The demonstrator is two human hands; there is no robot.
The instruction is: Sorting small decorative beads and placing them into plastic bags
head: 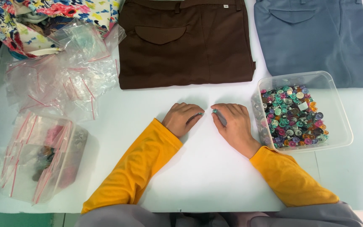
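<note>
Both hands rest side by side on the white table point(215, 168), in yellow sleeves. My left hand point(180, 118) is curled into a loose fist, knuckles down, with nothing visible in it. My right hand point(234, 124) lies palm down with fingers curled; a small greenish-grey object shows by its index fingertip, and I cannot tell whether it is held. Just right of the right hand stands a clear plastic tub point(341, 126) filled with many small colourful round buttons point(293, 115).
Folded brown trousers point(185, 42) lie at the back centre and folded grey-blue trousers point(316, 38) at the back right. A heap of small clear zip bags point(61, 77) lies at the left, with filled bags in a clear container point(43, 159) nearer. Floral fabric point(30, 17) sits in the far left corner.
</note>
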